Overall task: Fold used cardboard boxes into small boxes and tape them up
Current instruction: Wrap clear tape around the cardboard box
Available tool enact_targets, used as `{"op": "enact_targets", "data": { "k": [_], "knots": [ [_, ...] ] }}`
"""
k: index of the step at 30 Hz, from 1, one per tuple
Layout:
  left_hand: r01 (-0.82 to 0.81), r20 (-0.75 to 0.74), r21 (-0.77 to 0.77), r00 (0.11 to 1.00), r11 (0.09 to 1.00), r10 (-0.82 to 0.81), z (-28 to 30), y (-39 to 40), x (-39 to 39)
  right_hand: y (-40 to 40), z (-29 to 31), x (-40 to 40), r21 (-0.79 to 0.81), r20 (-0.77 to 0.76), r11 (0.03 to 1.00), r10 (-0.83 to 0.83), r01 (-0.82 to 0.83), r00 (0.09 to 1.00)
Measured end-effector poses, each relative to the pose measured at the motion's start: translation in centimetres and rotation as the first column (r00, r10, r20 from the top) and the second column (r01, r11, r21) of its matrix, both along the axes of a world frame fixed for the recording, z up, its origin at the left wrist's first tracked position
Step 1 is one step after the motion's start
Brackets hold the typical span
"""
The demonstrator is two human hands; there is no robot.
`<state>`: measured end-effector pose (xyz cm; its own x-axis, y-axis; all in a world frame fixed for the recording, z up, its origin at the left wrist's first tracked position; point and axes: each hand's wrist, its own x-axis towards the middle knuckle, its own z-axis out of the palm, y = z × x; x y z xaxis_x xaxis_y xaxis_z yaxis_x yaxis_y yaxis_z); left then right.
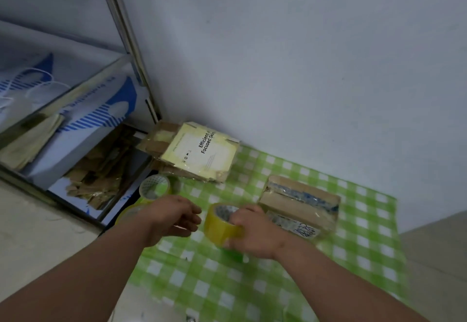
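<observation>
Gripping a round roll of glossy yellow packing tape (219, 225), the right hand (255, 233) is curling its fingers through the core, just above the green-and-white checked cloth (290, 291). The left hand (174, 216) is hovering beside it, fingers loosely curled and holding nothing. A taped brown cardboard box (300, 202) is lying just behind, with flattened cardboard sheets (199, 152) stacked near the wall.

Right hand (255, 233) grips something; left hand (171, 218) hovers, fingers loosely curled.
</observation>
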<state>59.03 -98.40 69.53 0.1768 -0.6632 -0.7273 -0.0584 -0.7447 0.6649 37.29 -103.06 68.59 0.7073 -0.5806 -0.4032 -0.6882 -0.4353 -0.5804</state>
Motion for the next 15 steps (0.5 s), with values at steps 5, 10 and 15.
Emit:
{"op": "enact_targets", "data": {
  "k": [5, 10, 15],
  "knots": [
    [0.148, 0.009, -0.065, 0.989, 0.987, -0.148, 0.9, 0.1, -2.1, 0.4, 3.1, -2.7, 0.167, 0.128, 0.982, -0.113, 0.091, 0.985],
    [0.182, -0.087, -0.093, 0.978, 0.979, -0.19, 1.8, 0.3, -5.0, 1.1, 4.1, -5.3, 0.253, 0.216, 0.949, -0.247, 0.19, 0.945],
    [0.197, 0.045, -0.147, 0.98, 0.969, -0.192, 2.4, 0.2, -7.6, 1.9, 5.1, -8.2, 0.29, 0.249, 0.917, -0.35, 0.275, 0.903]
  ]
}}
